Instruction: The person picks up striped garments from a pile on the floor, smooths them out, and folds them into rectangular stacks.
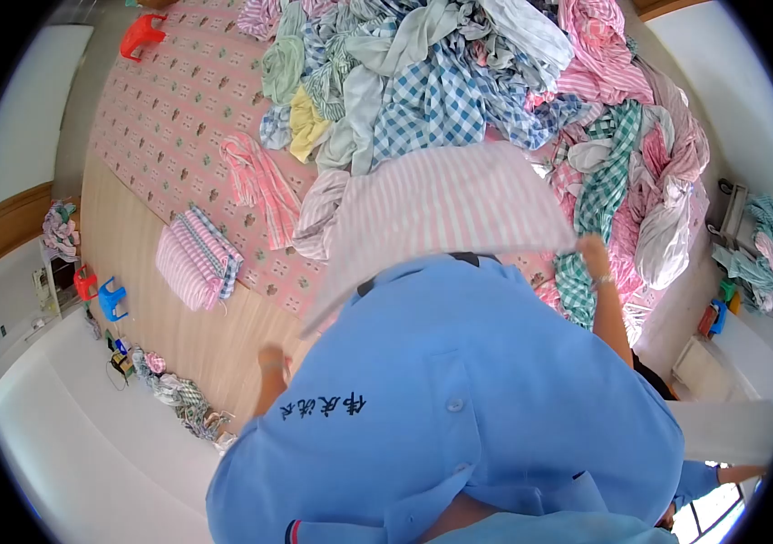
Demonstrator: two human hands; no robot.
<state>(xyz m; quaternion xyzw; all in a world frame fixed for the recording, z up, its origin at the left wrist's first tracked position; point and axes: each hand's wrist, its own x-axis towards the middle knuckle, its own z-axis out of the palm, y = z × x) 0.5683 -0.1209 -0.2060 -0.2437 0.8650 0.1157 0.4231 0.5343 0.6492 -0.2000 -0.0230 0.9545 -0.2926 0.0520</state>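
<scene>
A pink-and-white striped cloth [450, 199] is spread in front of the blue shirt. My right hand [593, 258] is closed on its right corner. Near the cloth's lower left corner is my left hand [273, 358], a little apart from it; its fingers are blurred and partly hidden, so their shape is unclear. Beyond the cloth lies a heap with a blue checked cloth [432, 100], a yellow cloth [307, 125] and a green checked cloth [608, 177]. A red-and-white striped cloth [261, 186] lies left of the spread cloth.
Folded striped cloths [194, 260] are stacked on the left, at the edge of a pink patterned mat [178, 118]. Red [141, 36] and blue [111, 299] stools stand on the left. A cart with cloths [753, 245] is on the right. Part of another person [699, 480] shows lower right.
</scene>
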